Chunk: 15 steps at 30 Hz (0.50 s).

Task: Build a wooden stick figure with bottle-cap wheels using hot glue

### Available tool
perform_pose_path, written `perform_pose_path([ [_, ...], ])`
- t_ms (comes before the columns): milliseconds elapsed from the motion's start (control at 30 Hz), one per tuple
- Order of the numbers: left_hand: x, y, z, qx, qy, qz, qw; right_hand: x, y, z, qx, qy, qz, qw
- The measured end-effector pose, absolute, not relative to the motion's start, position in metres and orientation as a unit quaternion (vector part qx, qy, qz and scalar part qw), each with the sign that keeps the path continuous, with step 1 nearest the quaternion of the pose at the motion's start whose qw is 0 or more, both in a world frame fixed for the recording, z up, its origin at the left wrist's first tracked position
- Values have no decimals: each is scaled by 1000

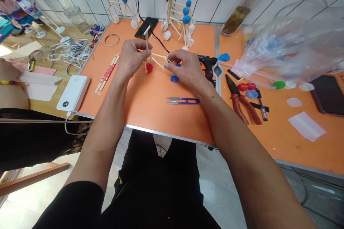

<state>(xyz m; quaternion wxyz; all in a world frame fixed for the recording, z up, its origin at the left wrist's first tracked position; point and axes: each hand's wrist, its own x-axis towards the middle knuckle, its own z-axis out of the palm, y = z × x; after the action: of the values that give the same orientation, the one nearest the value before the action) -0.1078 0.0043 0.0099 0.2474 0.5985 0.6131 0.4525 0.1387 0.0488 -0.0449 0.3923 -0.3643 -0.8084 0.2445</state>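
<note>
Both hands hold a small frame of joined wooden sticks (pixel 157 55) above the orange table. My left hand (pixel 132 56) pinches the upright stick at the frame's left end. The fingers of my right hand (pixel 185 65) close on the corner where the thin sticks meet at the right. A red bottle cap (pixel 149 68) shows beneath the left end; whether it touches the frame I cannot tell. Beside my right fingertips lies a blue cap (pixel 174 78) on the table. Purple-handled thread snips (pixel 183 101) lie nearer the table's front edge.
Stick models with caps (pixel 174 18) stand by the tiled wall, near a phone (pixel 146 28). A black glue gun (pixel 208 65), pliers (pixel 239 102) and a plastic bag (pixel 292 46) are at right. Left are wrapped chopsticks (pixel 106 74), a power bank (pixel 73 93) and another person's arm (pixel 12 86).
</note>
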Motion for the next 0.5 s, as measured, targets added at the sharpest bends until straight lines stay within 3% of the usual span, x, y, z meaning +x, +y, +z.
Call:
perform_pose_path([
  [500,-107,3,11,599,608,453,257,141,47,-45,-365,-799,249,408],
])
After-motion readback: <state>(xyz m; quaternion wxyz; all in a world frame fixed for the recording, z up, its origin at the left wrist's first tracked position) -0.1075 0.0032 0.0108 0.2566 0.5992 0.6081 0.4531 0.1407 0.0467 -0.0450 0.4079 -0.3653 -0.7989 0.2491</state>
